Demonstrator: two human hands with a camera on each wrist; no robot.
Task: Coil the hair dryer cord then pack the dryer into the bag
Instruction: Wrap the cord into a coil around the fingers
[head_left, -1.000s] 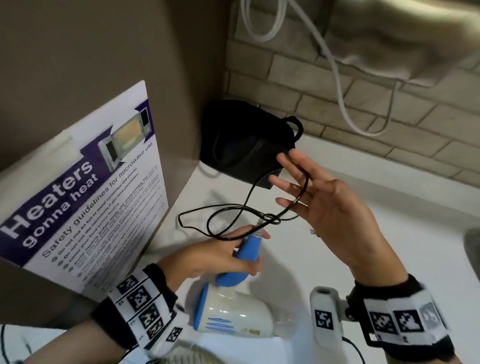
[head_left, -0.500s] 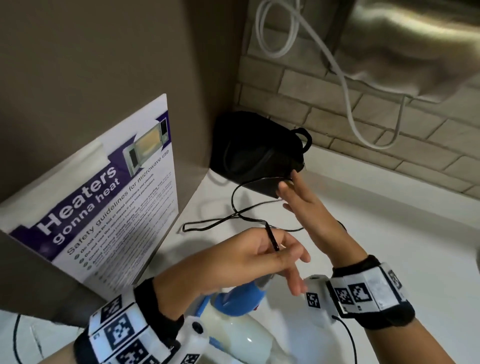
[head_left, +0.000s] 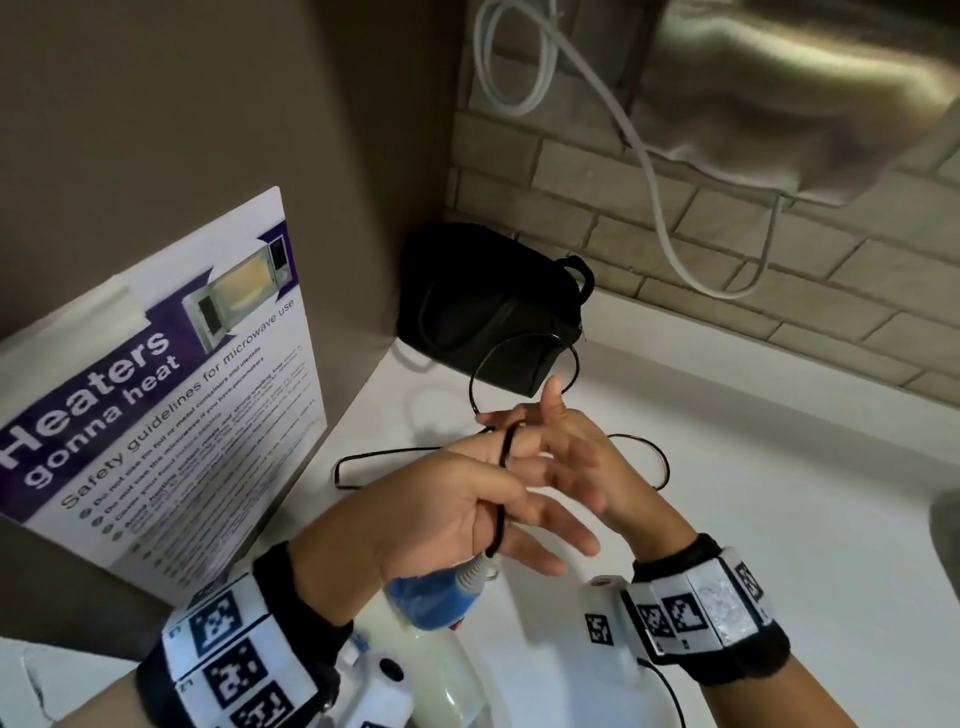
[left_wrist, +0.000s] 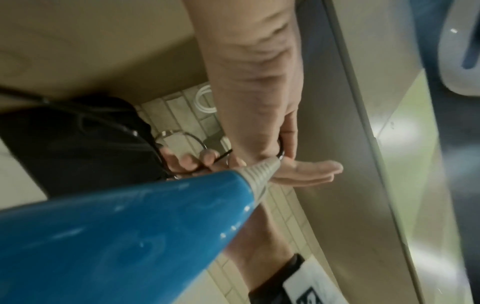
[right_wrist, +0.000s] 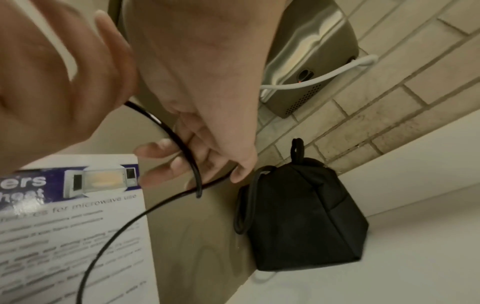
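The hair dryer lies at the bottom of the head view, with its blue handle (head_left: 431, 597) and white body (head_left: 447, 675) under my left wrist. In the left wrist view the handle (left_wrist: 116, 236) fills the foreground. Its black cord (head_left: 505, 447) rises from the grey strain relief across my left hand (head_left: 467, 499), which holds it between thumb and fingers. My right hand (head_left: 576, 457) is just beyond, and the cord (right_wrist: 193, 164) runs between its fingers and thumb. One loop arcs above both hands, and more cord lies on the counter. The black bag (head_left: 483, 306) stands in the back corner.
A microwave safety poster (head_left: 156, 389) is taped to the brown panel on the left. The brick wall behind carries a white cable (head_left: 654, 171) and a steel wall unit (head_left: 779, 88). The white counter (head_left: 753, 467) extends right toward a sink edge (head_left: 945, 530).
My left hand has let go of the blue handle and moved up onto the cord. My right hand has come in close to it, bringing a loop of cord.
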